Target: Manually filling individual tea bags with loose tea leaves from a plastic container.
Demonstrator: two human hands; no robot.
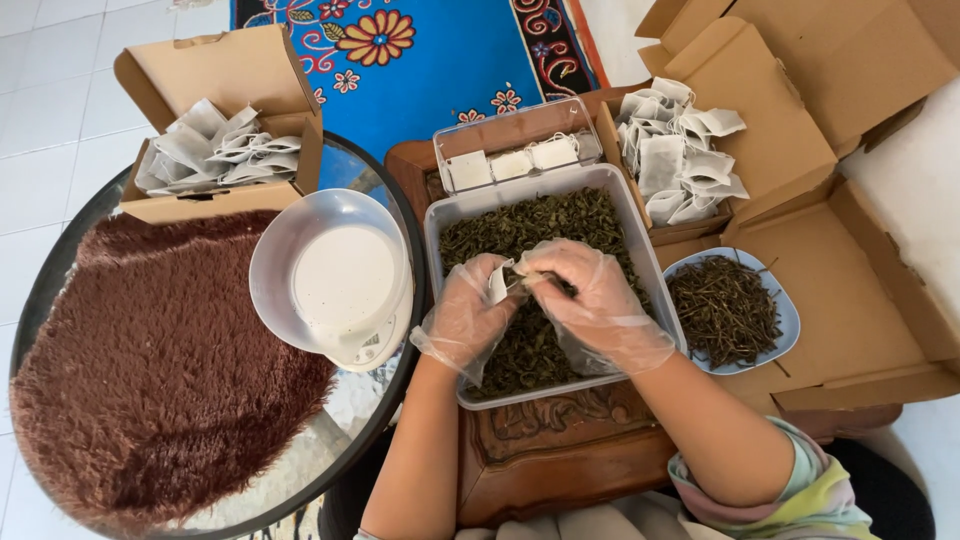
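Hovering over the clear tub (447, 215) of dried green tea leaves (560, 225), both gloved hands meet at a small white filter bag (498, 284). Left hand (465, 312) pinches the bag, fingers curled round it; right hand (592, 295) closes on its top edge. Left of the tub sits a white kitchen scale (340, 280); right, a blue plate (789, 316) of twiggy stems.

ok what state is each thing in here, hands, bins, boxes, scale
left hand: gloved, holding a small white bag
right hand: gloved, fingers at the bag's mouth
large bin: open, full of dried leaves
small clear tub: open, white sachets inside
left cardboard box: open, holds white bags
right cardboard box: open, holds white bags
blue plate: heaped with dried stems
scale bowl: empty
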